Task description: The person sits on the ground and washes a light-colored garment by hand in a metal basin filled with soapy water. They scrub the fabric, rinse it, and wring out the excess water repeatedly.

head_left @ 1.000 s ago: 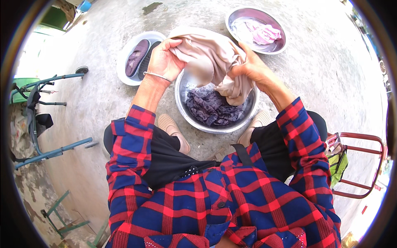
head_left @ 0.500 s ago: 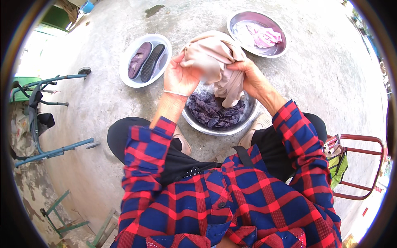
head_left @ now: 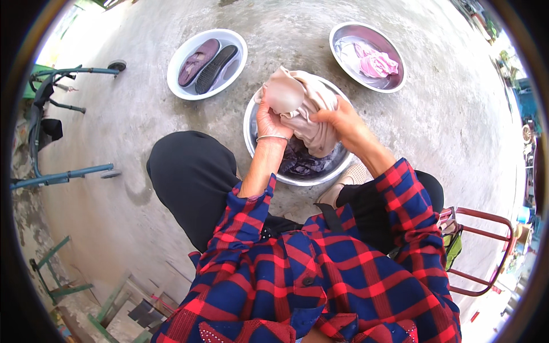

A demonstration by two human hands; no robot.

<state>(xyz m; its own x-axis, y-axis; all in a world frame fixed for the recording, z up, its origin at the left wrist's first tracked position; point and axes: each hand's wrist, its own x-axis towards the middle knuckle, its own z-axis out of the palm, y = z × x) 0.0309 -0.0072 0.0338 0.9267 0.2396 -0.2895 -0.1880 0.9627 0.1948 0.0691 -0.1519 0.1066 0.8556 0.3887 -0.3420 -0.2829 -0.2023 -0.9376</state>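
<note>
Beige cloth [head_left: 315,134], bunched between both hands, above and partly inside a metal basin [head_left: 300,182]. Pinched along its right side between thumb and fingers of the right hand [head_left: 346,123]; cradled on its left by the upturned left hand [head_left: 270,123], fingertips hidden or blurred there, so cannot tell how firmly closed. Long axis slanting from just beyond the left fingers down and rightward, past the right thumb. Nearer to the drooping lower end: right hand. Beneath the fingers, dark cloth [head_left: 303,161]; well beyond the left fingers, shoes [head_left: 200,62] in a white basin [head_left: 197,96]; beyond the right, pink cloth [head_left: 378,64].
</note>
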